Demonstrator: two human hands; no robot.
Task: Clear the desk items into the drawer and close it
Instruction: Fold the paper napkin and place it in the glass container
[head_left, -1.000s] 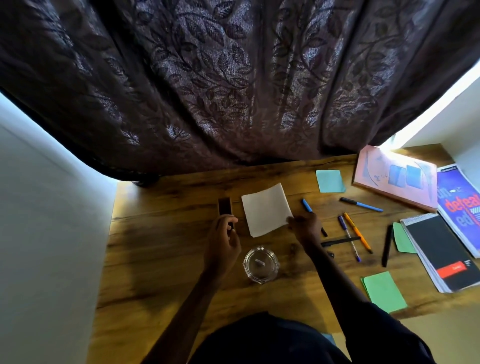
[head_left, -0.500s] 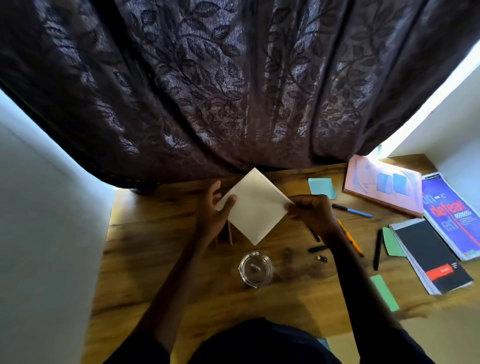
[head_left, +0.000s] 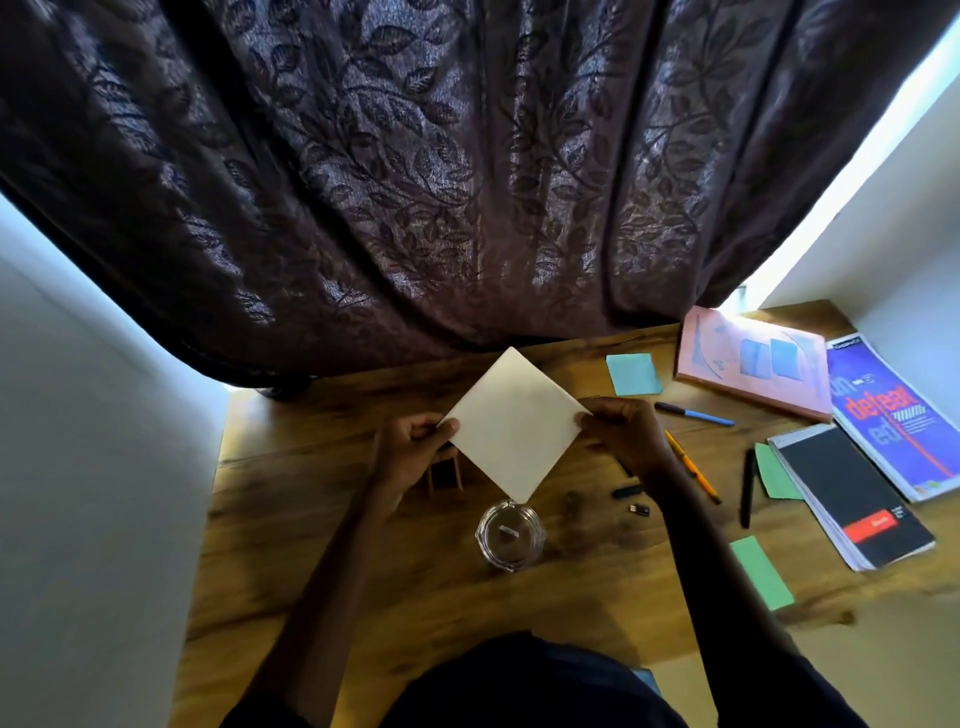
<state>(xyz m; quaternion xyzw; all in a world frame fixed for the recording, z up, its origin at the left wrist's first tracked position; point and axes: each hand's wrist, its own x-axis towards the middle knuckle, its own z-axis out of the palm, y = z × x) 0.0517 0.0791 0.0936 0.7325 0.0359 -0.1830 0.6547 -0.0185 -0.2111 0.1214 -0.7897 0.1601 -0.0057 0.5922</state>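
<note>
A white square sheet of paper is held up above the wooden desk, turned like a diamond. My left hand pinches its left corner and my right hand pinches its right corner. Below the paper a glass ashtray sits on the desk. A small dark block stands under my left hand, partly hidden. Several pens lie to the right, among them a blue pen, an orange pen and a black pen. No drawer is in view.
A blue sticky note, a pink book, a blue magazine and a black notepad lie at the right. Green notes lie near the front edge. A dark curtain hangs behind the desk. White walls flank both sides.
The paper has been lifted off the desk by my right hand. My left hand left the small block and took hold of the paper's left corner.
</note>
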